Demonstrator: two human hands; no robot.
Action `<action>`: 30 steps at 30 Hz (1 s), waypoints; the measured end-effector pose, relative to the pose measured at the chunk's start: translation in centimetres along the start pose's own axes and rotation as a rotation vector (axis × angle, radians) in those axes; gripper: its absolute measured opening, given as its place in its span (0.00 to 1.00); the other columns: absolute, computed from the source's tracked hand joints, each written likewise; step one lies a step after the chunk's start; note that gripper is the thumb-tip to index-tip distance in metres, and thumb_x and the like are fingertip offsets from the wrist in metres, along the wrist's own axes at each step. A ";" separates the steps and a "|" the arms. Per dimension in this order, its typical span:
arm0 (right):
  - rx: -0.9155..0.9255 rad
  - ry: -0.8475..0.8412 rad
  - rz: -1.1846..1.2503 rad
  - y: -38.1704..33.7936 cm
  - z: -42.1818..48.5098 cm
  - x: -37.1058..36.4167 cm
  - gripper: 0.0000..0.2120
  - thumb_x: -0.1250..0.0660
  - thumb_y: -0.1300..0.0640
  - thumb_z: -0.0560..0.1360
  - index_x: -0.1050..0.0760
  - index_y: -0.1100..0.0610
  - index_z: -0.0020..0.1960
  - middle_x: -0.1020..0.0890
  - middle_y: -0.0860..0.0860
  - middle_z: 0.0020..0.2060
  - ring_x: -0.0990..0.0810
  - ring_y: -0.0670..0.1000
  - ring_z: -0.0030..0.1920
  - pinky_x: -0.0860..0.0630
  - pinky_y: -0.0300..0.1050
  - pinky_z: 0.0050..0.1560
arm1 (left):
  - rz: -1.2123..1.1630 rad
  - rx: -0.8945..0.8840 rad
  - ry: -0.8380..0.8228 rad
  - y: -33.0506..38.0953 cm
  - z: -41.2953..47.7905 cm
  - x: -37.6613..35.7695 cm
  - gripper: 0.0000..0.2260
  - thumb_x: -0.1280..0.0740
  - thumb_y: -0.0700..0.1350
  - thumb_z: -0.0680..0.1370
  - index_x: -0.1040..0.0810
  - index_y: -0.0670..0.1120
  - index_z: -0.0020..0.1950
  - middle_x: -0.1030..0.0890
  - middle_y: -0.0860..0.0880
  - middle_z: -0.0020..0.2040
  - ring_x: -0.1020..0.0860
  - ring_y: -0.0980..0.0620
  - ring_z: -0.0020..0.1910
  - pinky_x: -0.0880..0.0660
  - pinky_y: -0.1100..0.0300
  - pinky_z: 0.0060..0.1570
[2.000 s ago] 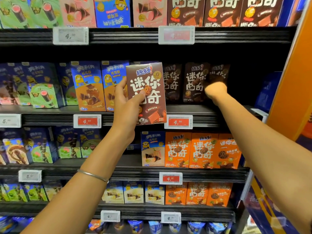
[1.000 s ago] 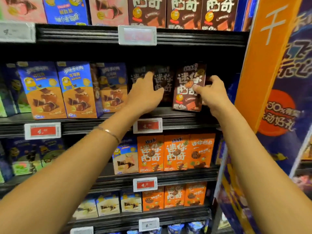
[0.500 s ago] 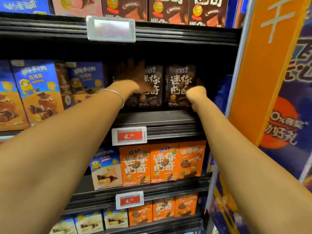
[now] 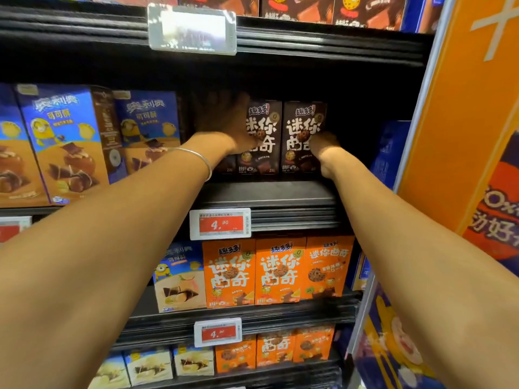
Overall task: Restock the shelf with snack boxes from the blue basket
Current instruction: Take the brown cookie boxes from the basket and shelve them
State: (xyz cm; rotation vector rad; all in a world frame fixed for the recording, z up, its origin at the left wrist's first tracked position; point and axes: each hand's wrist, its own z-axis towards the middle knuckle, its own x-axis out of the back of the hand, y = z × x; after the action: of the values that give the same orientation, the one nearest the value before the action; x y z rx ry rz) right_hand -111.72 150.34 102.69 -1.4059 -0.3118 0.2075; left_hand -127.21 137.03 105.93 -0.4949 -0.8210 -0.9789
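the left hand (image 4: 224,122) reaches deep into the black metal shelf (image 4: 266,193), fingers stretched flat against the fronts of the dark brown cardboard snack boxes with white lettering (image 4: 262,161) (the fingers sit in shadow, so this is my best reading). the right hand (image 4: 323,147) rests against the right-hand brown box (image 4: 302,119) near its right edge; i cannot tell whether its fingers are bunched or hooked round the box. the boxes stand upright, well back from the shelf's front edge. the blue basket is not in view.

what could go wrong: a push high on a tall, narrow box may tip it backward, and uneven pressure from one hand may skew the row. on the way out, the silver bangle (image 4: 202,161) or forearm could drag a box forward or knock the blue cardboard boxes (image 4: 148,127) just to the left.

room: bare shelf lies in front of the row, and a dark gap opens to its right, toward the orange side panel (image 4: 463,108). the upper shelf lip (image 4: 323,43) hangs close overhead, so the hands should probably come straight back out rather than up.
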 end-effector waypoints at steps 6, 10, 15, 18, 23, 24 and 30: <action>-0.008 -0.013 -0.012 0.1 -0.1 -0.2 0.08 0.44 0.52 0.86 0.27 0.51 0.55 0.21 0.47 0.37 0.21 0.44 0.32 0.28 0.35 0.24 | 0.011 -0.003 0.025 0.0 -0.1 -0.7 0.47 0.28 0.67 0.75 0.49 0.54 0.86 0.46 0.39 0.85 0.47 0.32 0.83 0.52 0.31 0.80; -0.024 0.024 0.056 -0.2 -0.6 -0.2 0.12 0.44 0.52 0.86 0.24 0.54 0.61 0.18 0.51 0.45 0.20 0.46 0.36 0.25 0.40 0.32 | -0.030 0.000 0.067 0.0 -0.9 0.2 0.51 0.30 0.68 0.77 0.59 0.53 0.87 0.54 0.39 0.86 0.57 0.33 0.85 0.61 0.34 0.81; 0.038 0.107 0.264 -2.3 -3.9 1.2 0.12 0.44 0.56 0.84 0.25 0.56 0.61 0.20 0.51 0.51 0.22 0.46 0.41 0.29 0.38 0.32 | -0.447 0.176 0.108 2.1 -3.0 3.6 0.38 0.33 0.63 0.81 0.45 0.51 0.86 0.40 0.43 0.84 0.41 0.39 0.83 0.43 0.45 0.81; 0.127 0.176 0.403 -2.5 -8.0 1.8 0.10 0.42 0.58 0.81 0.28 0.58 0.61 0.20 0.51 0.50 0.21 0.47 0.43 0.27 0.39 0.35 | -0.785 0.226 0.106 2.4 -7.0 6.1 0.29 0.34 0.57 0.84 0.34 0.49 0.82 0.21 0.50 0.66 0.22 0.52 0.65 0.27 0.61 0.64; 0.182 -0.007 0.495 -1.5 -17.2 1.7 0.10 0.38 0.56 0.80 0.21 0.52 0.59 0.16 0.43 0.48 0.18 0.39 0.49 0.21 0.38 0.47 | -1.123 0.171 0.199 0.2 -17.2 9.7 0.18 0.34 0.50 0.85 0.26 0.47 0.75 0.21 0.52 0.69 0.23 0.56 0.68 0.23 0.55 0.68; 0.179 -0.080 0.510 -1.0 -19.1 1.4 0.14 0.38 0.55 0.81 0.23 0.53 0.65 0.16 0.44 0.54 0.18 0.41 0.56 0.21 0.41 0.56 | -1.216 0.205 0.194 -0.5 -19.7 10.0 0.17 0.35 0.49 0.86 0.26 0.49 0.74 0.20 0.51 0.69 0.22 0.56 0.68 0.21 0.56 0.64; 0.015 -0.450 0.593 6.5 -31.5 -2.7 0.14 0.43 0.53 0.83 0.23 0.56 0.62 0.15 0.53 0.60 0.17 0.51 0.61 0.24 0.48 0.64 | -1.561 0.475 0.120 -6.9 -38.8 5.5 0.14 0.37 0.51 0.82 0.21 0.50 0.66 0.13 0.46 0.61 0.15 0.47 0.61 0.16 0.56 0.52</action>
State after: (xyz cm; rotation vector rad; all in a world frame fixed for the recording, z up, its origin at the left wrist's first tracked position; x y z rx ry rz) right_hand -103.47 121.11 91.79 -1.3986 -0.2508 1.0193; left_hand -116.84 103.74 86.73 0.7929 -1.2657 -2.0884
